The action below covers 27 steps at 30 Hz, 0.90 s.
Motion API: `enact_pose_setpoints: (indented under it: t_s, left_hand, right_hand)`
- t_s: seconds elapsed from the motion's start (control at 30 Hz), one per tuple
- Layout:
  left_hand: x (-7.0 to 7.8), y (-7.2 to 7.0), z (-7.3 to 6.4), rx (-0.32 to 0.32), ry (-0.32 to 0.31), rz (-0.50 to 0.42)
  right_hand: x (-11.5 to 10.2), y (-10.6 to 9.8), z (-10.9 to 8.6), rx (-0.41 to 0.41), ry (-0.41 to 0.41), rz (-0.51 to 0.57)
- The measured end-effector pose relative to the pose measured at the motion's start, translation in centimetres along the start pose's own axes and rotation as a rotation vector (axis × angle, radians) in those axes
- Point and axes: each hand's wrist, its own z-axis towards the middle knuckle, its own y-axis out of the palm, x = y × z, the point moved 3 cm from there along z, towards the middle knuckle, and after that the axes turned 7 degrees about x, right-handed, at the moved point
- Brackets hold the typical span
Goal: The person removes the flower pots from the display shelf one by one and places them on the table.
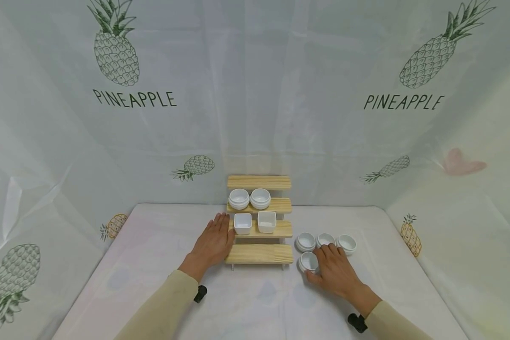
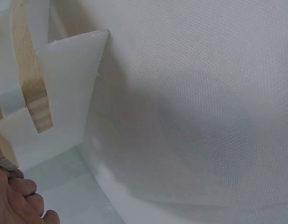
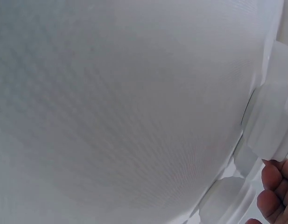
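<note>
A small wooden tiered stand [image 1: 259,253] with white side panels is set against the back. Two round white bowls [image 1: 260,199] occupy its second tier from the top. Below them, on the third, are two square white dishes [image 1: 267,222]. Fairly straight, the fingers of my left hand [image 1: 212,243] rest along the stand's left side; the left wrist view shows fingertips by a wooden slat end [image 2: 4,151]. My right hand [image 1: 337,271] pinches a round white bowl [image 1: 308,261] between thumb and fingers, down at the table. The right wrist view shows this bowl [image 3: 270,123] close up.
Just behind the right hand, three more round white bowls [image 1: 306,241] stand in a row on the white tablecloth [image 1: 255,307]. Pineapple-printed curtains [image 1: 255,94] enclose the back and both sides.
</note>
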Motion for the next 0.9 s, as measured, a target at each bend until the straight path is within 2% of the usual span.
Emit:
enact_pose_setpoints:
  t_s: [0.17,0.3,0.43,0.63,0.77,0.9]
  left_hand:
    - [0.0,0.0,-0.1,-0.011,0.001,-0.001]
    - [0.2,-0.3,-0.1,-0.009,0.009,0.012]
    - [0.2,-0.5,-0.1,-0.013,0.015,0.032]
    - [0.2,-0.6,-0.1,0.005,0.031,0.030]
    - [0.2,-0.7,-0.2,0.010,0.035,0.028]
    - [0.3,-0.8,-0.2,0.008,0.035,0.020]
  right_hand:
    - [0.2,-0.5,0.4,-0.052,0.022,-0.016]
    - [0.4,-1.9,2.2,0.002,-0.008,-0.020]
    - [0.4,-3.2,5.2,0.085,-0.055,-0.015]
    - [-0.3,-4.9,10.5,0.161,-0.089,-0.010]
    - [-1.4,-5.6,13.9,0.193,-0.102,-0.005]
    - [-2.5,-5.7,16.5,0.184,-0.098,-0.014]
